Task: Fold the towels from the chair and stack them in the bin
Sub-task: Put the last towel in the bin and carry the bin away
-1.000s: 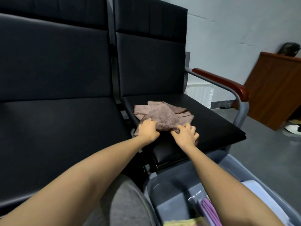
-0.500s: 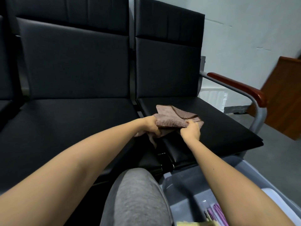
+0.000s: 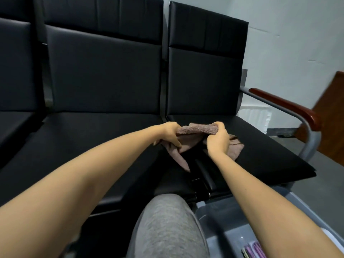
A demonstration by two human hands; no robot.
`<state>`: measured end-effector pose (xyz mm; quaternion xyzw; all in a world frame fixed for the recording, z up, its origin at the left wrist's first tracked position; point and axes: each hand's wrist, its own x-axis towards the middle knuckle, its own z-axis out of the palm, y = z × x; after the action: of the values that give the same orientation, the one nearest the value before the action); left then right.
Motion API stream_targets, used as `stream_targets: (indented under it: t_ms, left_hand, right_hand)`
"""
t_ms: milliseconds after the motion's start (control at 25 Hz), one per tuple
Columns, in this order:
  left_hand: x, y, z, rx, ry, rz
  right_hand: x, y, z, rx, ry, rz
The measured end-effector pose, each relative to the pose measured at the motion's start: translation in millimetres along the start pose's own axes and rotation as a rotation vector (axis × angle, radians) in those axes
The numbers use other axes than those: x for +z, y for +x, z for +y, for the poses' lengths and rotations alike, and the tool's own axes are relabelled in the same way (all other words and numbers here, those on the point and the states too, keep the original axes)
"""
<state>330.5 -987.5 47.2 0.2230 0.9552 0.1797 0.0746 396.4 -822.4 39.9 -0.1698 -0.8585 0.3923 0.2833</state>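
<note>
A brown towel hangs bunched between both hands, lifted off the black seat of the right-hand chair. My left hand grips its left edge, fingers curled round the cloth. My right hand grips its right edge. A corner of the towel droops toward the gap between the seats, and part still trails on the seat at the right. The grey bin sits on the floor at the lower right, with folded purple cloth inside it, partly hidden by my right forearm.
A row of black chairs stretches left, the middle seat bare. The right chair has a metal arm with a wooden rest. A brown wooden cabinet stands at far right. My grey-trousered knee is at bottom centre.
Both hands have raised the towel off the seat and pulled it leftward toward the gap between the chairs. The camera view has swung left.
</note>
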Motion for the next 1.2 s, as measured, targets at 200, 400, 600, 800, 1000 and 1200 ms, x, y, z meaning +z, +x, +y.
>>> stream_targets:
  t_ms: [200,400,600,800,1000,1200]
  left_hand:
    - [-31.0,-26.2,-35.7,-0.345,-0.12,0.381]
    - [-48.2,-60.5,-105.5,-0.532,-0.7,0.051]
    - [-85.7,-84.5,-158.2,-0.496,-1.16,0.26]
    - [-135.5,-77.3,-176.5,-0.201,-1.265,0.864]
    - [-150.2,-99.9,-196.8,-0.178,-0.449,1.079]
    - [-131.5,-151.7,-208.9,-0.183,-0.335,0.443]
  right_hand:
    - [33.1,7.5,-25.8,-0.018,-0.002,-0.219]
    - [71.9,10.6,-58.3,-0.25,-0.233,-0.692]
    - [101.9,25.6,-101.6,-0.442,-0.389,-0.755]
    - [116.0,40.2,-167.0,-0.401,-0.144,-0.291]
    - [115.4,35.7,-186.4,-0.462,-0.117,-0.219]
    - [116.3,25.6,-143.4,-0.597,-0.305,-0.768]
